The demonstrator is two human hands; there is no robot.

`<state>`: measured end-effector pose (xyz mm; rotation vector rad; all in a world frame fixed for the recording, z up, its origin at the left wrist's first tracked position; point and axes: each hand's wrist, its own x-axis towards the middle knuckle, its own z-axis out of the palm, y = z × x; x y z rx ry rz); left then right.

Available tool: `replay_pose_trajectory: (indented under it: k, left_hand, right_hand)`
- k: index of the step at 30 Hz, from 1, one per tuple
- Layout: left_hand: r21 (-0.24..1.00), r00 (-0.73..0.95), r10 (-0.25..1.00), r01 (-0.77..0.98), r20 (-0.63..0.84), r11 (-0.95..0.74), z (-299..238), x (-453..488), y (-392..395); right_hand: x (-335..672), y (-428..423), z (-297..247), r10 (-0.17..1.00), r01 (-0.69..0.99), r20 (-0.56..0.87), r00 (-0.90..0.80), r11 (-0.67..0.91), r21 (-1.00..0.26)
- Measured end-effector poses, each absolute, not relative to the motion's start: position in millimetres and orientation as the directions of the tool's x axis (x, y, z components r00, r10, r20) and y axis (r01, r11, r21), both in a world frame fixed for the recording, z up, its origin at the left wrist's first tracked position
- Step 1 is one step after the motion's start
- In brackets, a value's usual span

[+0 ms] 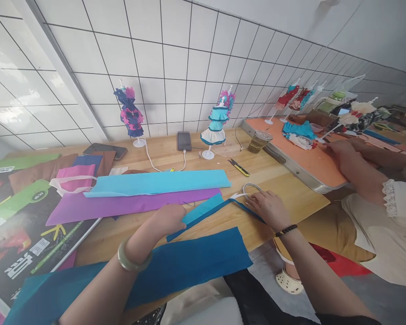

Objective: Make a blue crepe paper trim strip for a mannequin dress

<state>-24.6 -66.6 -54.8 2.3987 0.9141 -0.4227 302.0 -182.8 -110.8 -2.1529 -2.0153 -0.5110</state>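
My left hand (pixel 171 219) is closed at the near end of a light blue strip (pixel 203 210), which looks like crepe paper. A narrow dark blue strip (pixel 209 215) runs along that strip's lower edge and on toward my right hand (pixel 269 208). The fingers of my right hand are curled over the far part of the dark blue strip, beside a roll of tape (pixel 251 187). A short white tape end (pixel 236 196) lies over the bend in the strip. Closest to my body, a wide dark blue sheet (pixel 196 257) spreads under my left forearm.
Behind my hands lie a light blue sheet (pixel 162 183) and a purple sheet (pixel 128 207). Yellow-black thread snips (pixel 238 167), a cup (pixel 260 141) and two dressed miniature stands (pixel 214 128) (pixel 132 117) are farther back. At right, a co-worker's arms (pixel 362 167) reach over an orange table (pixel 291 155).
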Motion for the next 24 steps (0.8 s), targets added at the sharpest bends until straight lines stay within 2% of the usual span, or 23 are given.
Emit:
replay_pose_trajectory:
  k: [13, 24]
  left_hand:
    - [0.437, 0.727, 0.509, 0.686, -0.461, -0.582, -61.6, -24.6, -66.1]
    - [0.502, 0.740, 0.433, 0.669, -0.515, -0.547, -52.7, -24.5, -69.8]
  right_hand:
    - [284.4, -151.6, -105.7, 0.952, 0.998, 0.301, -0.059, 0.061, 0.003]
    - [258.7, -178.8, -99.8, 0.932, 0.986, 0.347, -0.102, 0.140, -0.086]
